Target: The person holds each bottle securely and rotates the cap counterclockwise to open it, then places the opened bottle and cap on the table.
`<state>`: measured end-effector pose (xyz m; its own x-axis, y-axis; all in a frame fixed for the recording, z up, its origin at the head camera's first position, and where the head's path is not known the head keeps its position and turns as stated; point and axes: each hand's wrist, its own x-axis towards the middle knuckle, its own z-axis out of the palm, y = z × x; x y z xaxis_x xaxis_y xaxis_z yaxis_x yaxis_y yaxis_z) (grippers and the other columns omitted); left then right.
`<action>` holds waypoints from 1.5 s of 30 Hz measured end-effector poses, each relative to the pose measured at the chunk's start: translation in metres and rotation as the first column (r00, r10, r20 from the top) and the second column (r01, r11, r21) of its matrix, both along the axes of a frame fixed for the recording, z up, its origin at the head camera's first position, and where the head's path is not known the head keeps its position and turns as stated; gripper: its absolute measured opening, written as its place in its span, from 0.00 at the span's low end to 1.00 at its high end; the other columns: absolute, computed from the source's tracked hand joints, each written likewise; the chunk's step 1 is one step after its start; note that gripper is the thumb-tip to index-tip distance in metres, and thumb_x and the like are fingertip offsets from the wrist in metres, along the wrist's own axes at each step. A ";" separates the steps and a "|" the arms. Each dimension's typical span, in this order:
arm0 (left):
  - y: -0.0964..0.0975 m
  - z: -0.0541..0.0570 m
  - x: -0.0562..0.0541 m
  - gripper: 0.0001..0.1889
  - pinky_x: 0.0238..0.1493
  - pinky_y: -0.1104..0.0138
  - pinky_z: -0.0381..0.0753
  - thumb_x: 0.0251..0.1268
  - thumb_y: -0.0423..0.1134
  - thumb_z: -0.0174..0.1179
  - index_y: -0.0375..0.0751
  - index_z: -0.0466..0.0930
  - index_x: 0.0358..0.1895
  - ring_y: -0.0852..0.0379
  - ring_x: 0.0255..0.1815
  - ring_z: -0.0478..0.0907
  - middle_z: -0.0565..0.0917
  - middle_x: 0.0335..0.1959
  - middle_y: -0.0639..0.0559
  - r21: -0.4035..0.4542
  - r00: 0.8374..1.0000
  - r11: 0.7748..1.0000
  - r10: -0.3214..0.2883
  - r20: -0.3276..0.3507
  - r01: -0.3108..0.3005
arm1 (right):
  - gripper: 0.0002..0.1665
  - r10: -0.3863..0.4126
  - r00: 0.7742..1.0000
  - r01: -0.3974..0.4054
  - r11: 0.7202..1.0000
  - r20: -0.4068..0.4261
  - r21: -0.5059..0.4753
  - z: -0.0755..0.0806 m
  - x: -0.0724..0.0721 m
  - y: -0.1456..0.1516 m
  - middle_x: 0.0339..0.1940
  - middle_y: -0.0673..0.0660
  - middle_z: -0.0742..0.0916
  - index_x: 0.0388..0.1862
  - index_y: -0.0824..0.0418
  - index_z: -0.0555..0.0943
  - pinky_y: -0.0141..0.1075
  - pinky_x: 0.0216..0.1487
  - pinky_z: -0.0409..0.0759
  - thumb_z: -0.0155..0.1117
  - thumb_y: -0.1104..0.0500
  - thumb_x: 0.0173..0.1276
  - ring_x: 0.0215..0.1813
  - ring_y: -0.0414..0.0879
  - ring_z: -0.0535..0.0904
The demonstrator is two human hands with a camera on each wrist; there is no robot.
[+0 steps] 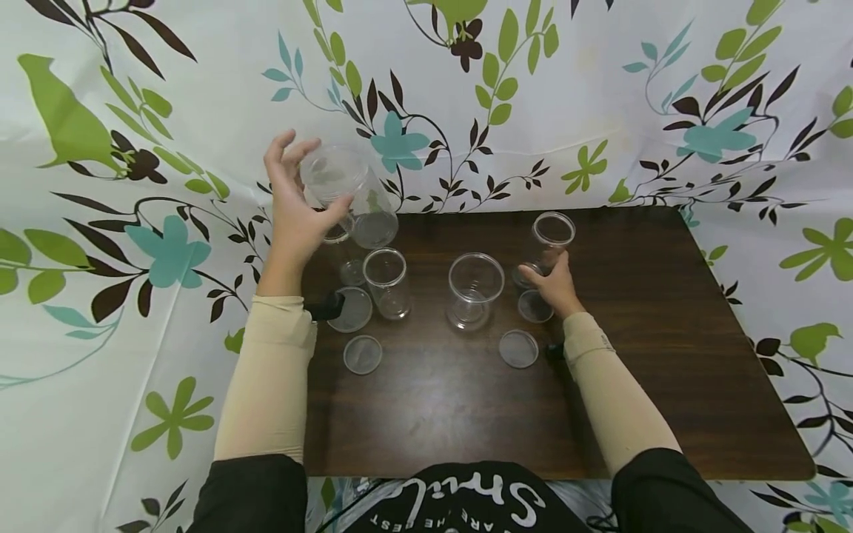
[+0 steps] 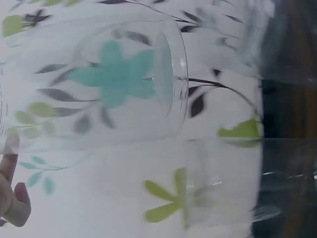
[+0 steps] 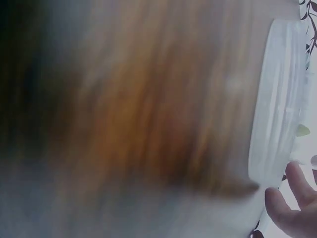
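At the back left, my left hand (image 1: pixel 296 215) holds a large clear jar (image 1: pixel 366 189) by its upper part, thumb and fingers spread around it. The left wrist view shows this jar (image 2: pixel 173 74) sideways, the thumb at its edge. My right hand (image 1: pixel 556 285) grips a tall clear jar (image 1: pixel 552 240) low on its side at the back right. Beneath that hand lies a round clear lid (image 1: pixel 535 306). Close up in the right wrist view is a pale translucent rim (image 3: pixel 277 99) beside the fingers (image 3: pixel 280 208); the rest there is blurred.
Between the hands stand an open wide jar (image 1: pixel 474 296) and an open narrow jar (image 1: pixel 389 285). Another jar (image 1: pixel 352 272) is partly hidden below the left hand. More round lids (image 1: pixel 363 354) (image 1: pixel 518 349) (image 1: pixel 349 309) lie on the dark wooden table (image 1: pixel 426 422). A patterned curtain (image 1: pixel 586 96) hangs behind.
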<state>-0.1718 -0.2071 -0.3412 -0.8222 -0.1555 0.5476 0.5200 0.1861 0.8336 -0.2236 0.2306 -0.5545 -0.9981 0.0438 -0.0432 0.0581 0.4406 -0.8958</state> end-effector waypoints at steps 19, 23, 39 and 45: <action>-0.012 0.002 0.088 0.47 0.60 0.60 0.77 0.45 0.20 0.66 0.43 0.55 0.71 0.36 0.64 0.69 0.68 0.69 0.33 0.216 0.967 0.946 -0.215 -0.134 0.241 | 0.68 -0.151 0.962 0.163 0.986 -0.226 0.040 0.018 0.036 0.016 0.79 0.71 0.50 0.82 0.61 0.36 0.58 0.78 0.45 0.61 0.27 0.64 0.80 0.65 0.42; -0.004 -0.018 0.101 0.46 0.60 0.62 0.77 0.49 0.19 0.66 0.42 0.53 0.72 0.38 0.64 0.71 0.67 0.70 0.32 0.134 0.948 0.940 -0.304 -0.096 0.314 | 0.73 -0.275 0.842 0.313 0.950 -0.464 0.004 0.032 0.055 0.008 0.78 0.70 0.52 0.79 0.67 0.45 0.49 0.79 0.45 0.52 0.16 0.55 0.80 0.57 0.41; 0.072 -0.076 0.130 0.52 0.61 0.63 0.72 0.47 0.23 0.74 0.38 0.52 0.75 0.45 0.68 0.70 0.70 0.73 0.41 -0.134 0.888 0.880 -0.442 0.126 0.456 | 0.70 0.470 0.686 -0.589 0.807 -0.555 -0.045 0.100 0.153 -0.121 0.74 0.73 0.64 0.79 0.70 0.49 0.48 0.76 0.61 0.51 0.18 0.59 0.74 0.66 0.64; 0.088 -0.095 0.137 0.49 0.66 0.58 0.71 0.63 0.51 0.71 0.40 0.50 0.78 0.45 0.71 0.68 0.66 0.76 0.41 -0.207 0.870 0.850 -0.445 0.210 0.485 | 0.64 0.535 0.759 -0.633 0.742 -0.371 -0.223 0.094 0.177 -0.141 0.74 0.69 0.64 0.82 0.62 0.45 0.42 0.65 0.75 0.59 0.26 0.65 0.68 0.64 0.70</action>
